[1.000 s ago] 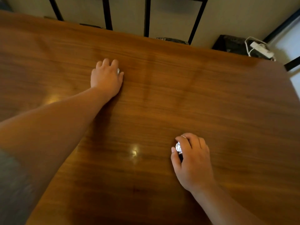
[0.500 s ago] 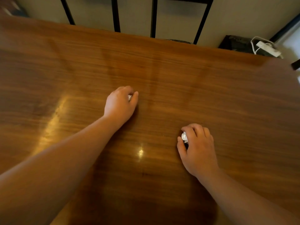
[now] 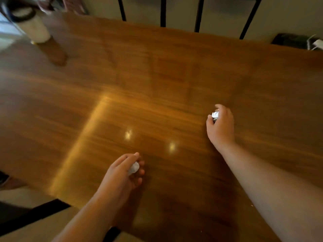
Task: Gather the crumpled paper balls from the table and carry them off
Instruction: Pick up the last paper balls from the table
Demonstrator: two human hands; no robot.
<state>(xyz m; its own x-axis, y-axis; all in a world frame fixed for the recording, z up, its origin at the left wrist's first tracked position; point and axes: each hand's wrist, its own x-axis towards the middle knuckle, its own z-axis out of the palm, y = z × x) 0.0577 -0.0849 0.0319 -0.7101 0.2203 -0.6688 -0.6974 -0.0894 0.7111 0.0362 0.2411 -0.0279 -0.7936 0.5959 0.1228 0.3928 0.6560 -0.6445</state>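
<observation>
My left hand (image 3: 120, 177) hovers over the near part of the wooden table (image 3: 157, 81), fingers curled around a small white crumpled paper ball (image 3: 134, 168). Farther right and deeper on the table, my right hand (image 3: 221, 126) is closed on a second white paper ball (image 3: 215, 114), pinched between thumb and fingers. Only a small part of each ball shows between the fingers. No other paper ball is visible on the tabletop.
A white cylinder with a dark rim (image 3: 30, 23) stands past the table's far left corner. Black chair legs (image 3: 162, 13) line the far edge. A dark box with a white cable (image 3: 297, 41) lies at the far right. The table's near left edge (image 3: 57, 198) borders pale floor.
My left hand has drawn back toward me with its paper ball, from mid-table to the near edge. The view has swung left, so my right hand with its ball now appears farther right.
</observation>
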